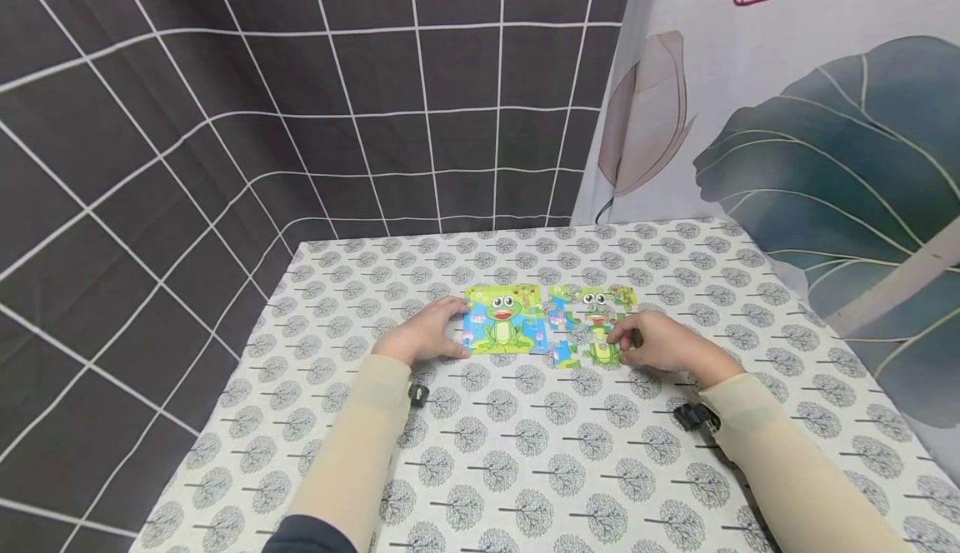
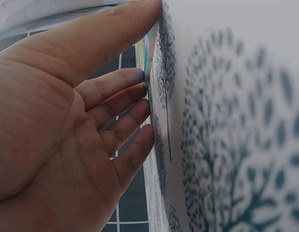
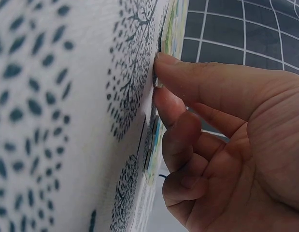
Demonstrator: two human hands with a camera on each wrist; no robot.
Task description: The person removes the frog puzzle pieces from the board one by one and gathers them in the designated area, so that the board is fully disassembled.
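Note:
A frog picture puzzle [image 1: 504, 328], its pieces joined into one rectangle, lies flat in the head view. My left hand [image 1: 423, 332] touches its left edge with thumb and fingers spread and relaxed; the left wrist view shows the same hand [image 2: 86, 111] with the thin board edge at the fingertips. To the right lie frog puzzle pieces [image 1: 566, 356], partly fitted, with gaps of tablecloth between them. At their right side my right hand [image 1: 660, 343] pinches a puzzle piece [image 3: 159, 79] between thumb and index finger, low over the cloth. The fingers hide most of that piece.
A tablecloth [image 1: 502, 453] with a grey tree print covers the table. Behind it and to the left hangs a dark curtain [image 1: 360, 120] with white grid lines. A pale leaf-patterned curtain [image 1: 810, 137] hangs at the right.

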